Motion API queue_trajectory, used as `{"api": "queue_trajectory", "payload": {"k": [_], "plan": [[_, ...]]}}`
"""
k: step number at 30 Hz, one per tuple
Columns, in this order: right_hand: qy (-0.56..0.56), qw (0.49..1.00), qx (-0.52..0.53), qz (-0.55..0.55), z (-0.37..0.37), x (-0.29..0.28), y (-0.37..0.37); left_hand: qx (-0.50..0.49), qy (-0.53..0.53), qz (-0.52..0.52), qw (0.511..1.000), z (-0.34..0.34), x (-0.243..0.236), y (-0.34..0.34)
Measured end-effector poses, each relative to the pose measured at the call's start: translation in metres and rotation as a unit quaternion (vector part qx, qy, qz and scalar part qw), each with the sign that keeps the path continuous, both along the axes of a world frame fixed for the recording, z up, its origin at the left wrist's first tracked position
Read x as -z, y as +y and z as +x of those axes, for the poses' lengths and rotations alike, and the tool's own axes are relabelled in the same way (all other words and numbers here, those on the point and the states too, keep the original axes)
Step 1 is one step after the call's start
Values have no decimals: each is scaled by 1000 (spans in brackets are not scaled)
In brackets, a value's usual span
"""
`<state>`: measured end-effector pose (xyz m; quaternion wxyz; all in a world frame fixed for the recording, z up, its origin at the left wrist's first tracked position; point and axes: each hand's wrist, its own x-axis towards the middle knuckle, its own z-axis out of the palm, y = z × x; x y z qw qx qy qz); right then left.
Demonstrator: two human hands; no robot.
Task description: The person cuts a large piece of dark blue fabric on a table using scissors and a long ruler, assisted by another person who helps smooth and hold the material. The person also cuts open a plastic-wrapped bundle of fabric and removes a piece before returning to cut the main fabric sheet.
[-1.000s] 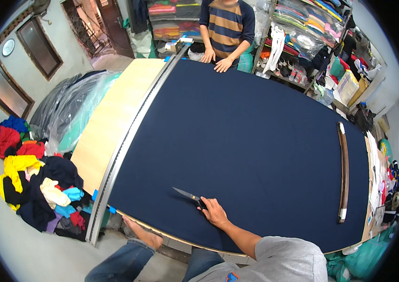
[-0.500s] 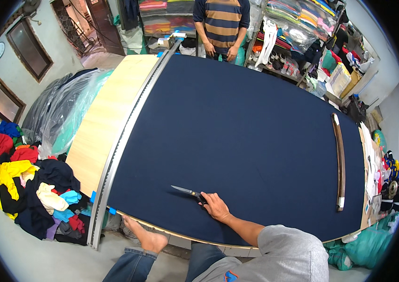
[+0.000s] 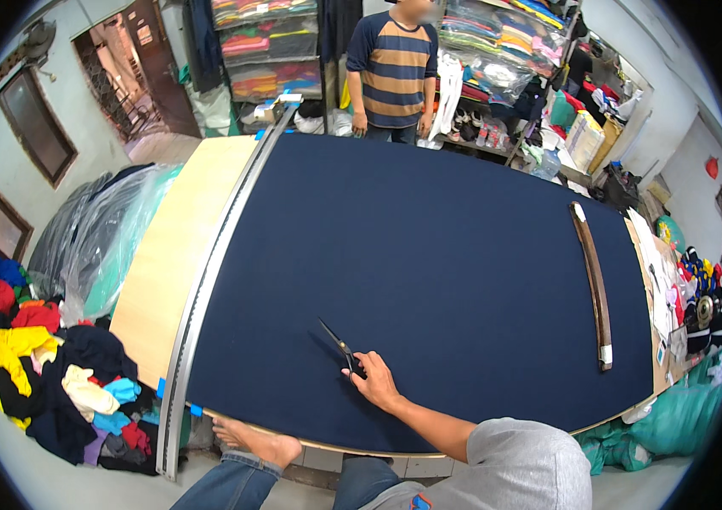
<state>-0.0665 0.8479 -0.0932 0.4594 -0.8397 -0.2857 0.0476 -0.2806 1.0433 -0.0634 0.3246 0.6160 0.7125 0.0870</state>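
Black-handled scissors [image 3: 339, 347] are in my right hand [image 3: 371, 378], which is closed on the handles low over a large sheet of dark navy fabric [image 3: 403, 255] spread on the table, with the blades pointing up and left. My left hand is not in view. A long toothed metal rail [image 3: 208, 278] crosses the table along the fabric's left side, beside a strip of bare plywood [image 3: 169, 246]. A dark wooden bar [image 3: 592, 280] with pale ends lies on the fabric at the right. My bare foot [image 3: 259, 445] is at the table's near edge.
Another person [image 3: 390, 72] stands across the table, arms hanging down. Piles of colourful cloth [image 3: 29, 357] and plastic-wrapped bundles [image 3: 97, 238] are at the left. Shelves with folded fabric [image 3: 497, 68] stand behind. Papers [image 3: 645, 246] and green sacks [image 3: 667, 408] are at the right.
The scissors in my right hand have turned to point more steeply away from me. The other person's hands have left the table edge and now hang down. The whole view has shifted slightly.
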Motion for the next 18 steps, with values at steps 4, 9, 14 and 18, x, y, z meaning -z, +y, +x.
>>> {"api": "queue_trajectory", "payload": {"k": [4,9,14,18], "plan": [[-29,996,86,-26,23,-9,11,101,87,49,990,9,-5,2],[-21,988,134,-72,40,-6,32,57,154,233,958,-231,-121,-46],[-12,994,102,-29,45,-4,57,-75,401,381,829,-421,-258,-85],[-15,993,98,-61,28,28,76,-53,430,392,812,-388,-276,12]]}}
